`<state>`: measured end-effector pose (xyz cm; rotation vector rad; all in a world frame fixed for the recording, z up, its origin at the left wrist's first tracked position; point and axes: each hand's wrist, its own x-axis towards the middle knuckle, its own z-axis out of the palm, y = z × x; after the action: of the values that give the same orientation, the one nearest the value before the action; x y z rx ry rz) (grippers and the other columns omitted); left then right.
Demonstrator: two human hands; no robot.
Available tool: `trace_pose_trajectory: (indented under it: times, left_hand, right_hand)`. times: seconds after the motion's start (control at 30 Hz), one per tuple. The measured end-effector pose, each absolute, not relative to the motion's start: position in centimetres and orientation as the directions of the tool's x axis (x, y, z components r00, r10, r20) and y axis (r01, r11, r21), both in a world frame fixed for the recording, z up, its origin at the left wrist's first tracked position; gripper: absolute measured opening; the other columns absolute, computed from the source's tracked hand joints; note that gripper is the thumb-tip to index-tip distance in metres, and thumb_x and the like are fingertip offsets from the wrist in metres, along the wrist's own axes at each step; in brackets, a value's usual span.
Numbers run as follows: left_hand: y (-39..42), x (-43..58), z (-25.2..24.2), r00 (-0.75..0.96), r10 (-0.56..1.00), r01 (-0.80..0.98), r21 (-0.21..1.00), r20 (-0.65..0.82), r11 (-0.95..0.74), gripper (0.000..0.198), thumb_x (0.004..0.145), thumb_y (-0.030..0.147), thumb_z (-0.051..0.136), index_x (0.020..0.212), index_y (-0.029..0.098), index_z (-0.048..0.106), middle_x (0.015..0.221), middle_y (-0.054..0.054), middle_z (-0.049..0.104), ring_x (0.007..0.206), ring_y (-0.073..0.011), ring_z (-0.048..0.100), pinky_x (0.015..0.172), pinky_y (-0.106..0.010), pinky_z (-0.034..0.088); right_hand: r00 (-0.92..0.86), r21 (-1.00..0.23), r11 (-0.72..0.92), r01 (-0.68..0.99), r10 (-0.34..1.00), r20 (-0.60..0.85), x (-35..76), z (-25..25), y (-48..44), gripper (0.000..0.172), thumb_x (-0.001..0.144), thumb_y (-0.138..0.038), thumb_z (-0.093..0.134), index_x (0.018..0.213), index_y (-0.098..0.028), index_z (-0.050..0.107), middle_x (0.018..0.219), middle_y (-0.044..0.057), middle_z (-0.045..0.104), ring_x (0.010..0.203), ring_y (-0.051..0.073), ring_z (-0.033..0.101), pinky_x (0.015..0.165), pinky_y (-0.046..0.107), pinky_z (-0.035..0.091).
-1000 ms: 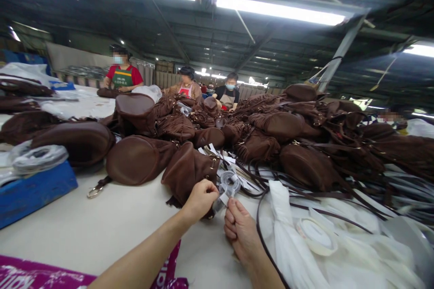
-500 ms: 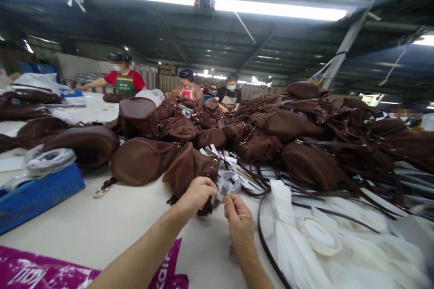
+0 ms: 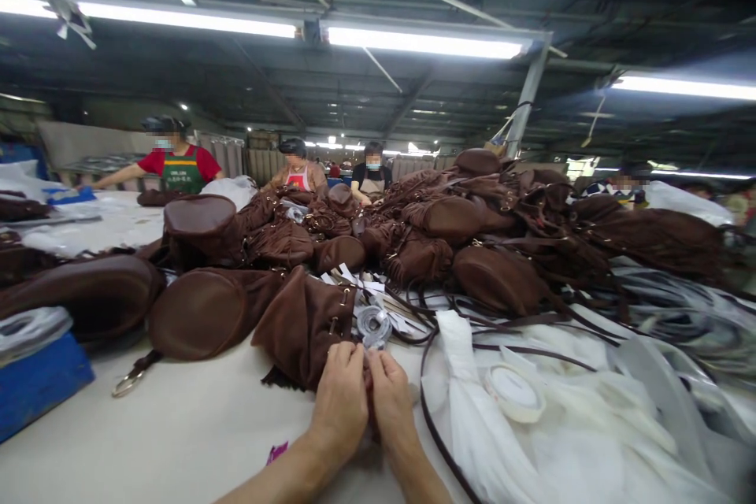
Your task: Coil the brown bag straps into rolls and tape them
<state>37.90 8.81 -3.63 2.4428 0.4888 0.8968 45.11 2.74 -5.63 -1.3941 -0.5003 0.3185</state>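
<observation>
My left hand [image 3: 343, 394] and my right hand [image 3: 390, 390] are close together, thumbs and fingers pinched at the mouth edge of a brown drawstring bag [image 3: 301, 323]. What their fingertips grip is hidden. Brown material shows between and below the hands. The bag lies on its side, with metal eyelets along its mouth and a dark fringe underneath. Just above my fingertips sits a grey coil in clear plastic [image 3: 373, 324]; I cannot tell whether they touch it. White paper strips [image 3: 387, 301] lie behind the coil.
Brown bags [image 3: 449, 220] are heaped across the table [image 3: 194, 425]. A blue box [image 3: 41, 386] stands left; a tape roll [image 3: 515, 392] and white wrapping [image 3: 484, 425] lie right. A dark strap [image 3: 426, 409] curves beside my right hand. Several people work opposite, including one in a green apron [image 3: 180, 172].
My hands have come together and moved slightly left and down in view; earlier they were apart at the plastic-wrapped coil. The view has turned right, and the purple packaging has mostly left it.
</observation>
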Motion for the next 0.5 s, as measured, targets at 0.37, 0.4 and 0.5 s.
trace_pose_trajectory:
  times: [0.37, 0.4, 0.5]
  left_hand:
    - [11.2, 37.0, -0.4, 0.887, 0.337, 0.091, 0.597, 0.314, -0.797, 0.028, 0.073, 0.016, 0.051, 0.099, 0.016, 0.061, 0.099, -0.008, 0.065, 0.093, -0.0229, 0.057, 0.083, -0.031, 0.041]
    - [10.6, 37.3, -0.7, 0.895, 0.315, 0.107, 0.534, 0.315, -0.839, 0.037, 0.071, 0.018, 0.056, 0.108, 0.016, 0.059, 0.107, -0.009, 0.064, 0.099, -0.0255, 0.055, 0.086, -0.034, 0.039]
    - [9.2, 37.8, -1.5, 0.891, 0.314, 0.183, 0.375, 0.328, -0.909, 0.043, 0.073, 0.021, 0.059, 0.115, 0.017, 0.056, 0.115, -0.012, 0.061, 0.105, -0.0300, 0.051, 0.091, -0.040, 0.036]
  right_hand:
    - [0.728, -0.883, -0.259, 0.393, 0.674, 0.127, 47.4, -2.2, -3.4, 0.036, 0.089, -0.038, 0.041, 0.060, -0.021, 0.053, 0.049, 0.001, 0.061, 0.044, 0.014, 0.049, 0.048, 0.025, 0.031]
    - [0.717, -0.816, -0.303, 0.492, 0.673, 0.182, 47.4, -1.8, -4.2, 0.035, 0.090, -0.033, 0.038, 0.061, -0.021, 0.054, 0.054, 0.002, 0.063, 0.051, 0.016, 0.055, 0.053, 0.026, 0.035]
    - [0.614, -0.627, -0.343, 0.700, 0.737, 0.282, 46.5, -1.0, -6.5, 0.028, 0.088, -0.020, 0.036, 0.080, -0.021, 0.063, 0.081, 0.006, 0.070, 0.081, 0.021, 0.064, 0.073, 0.029, 0.043]
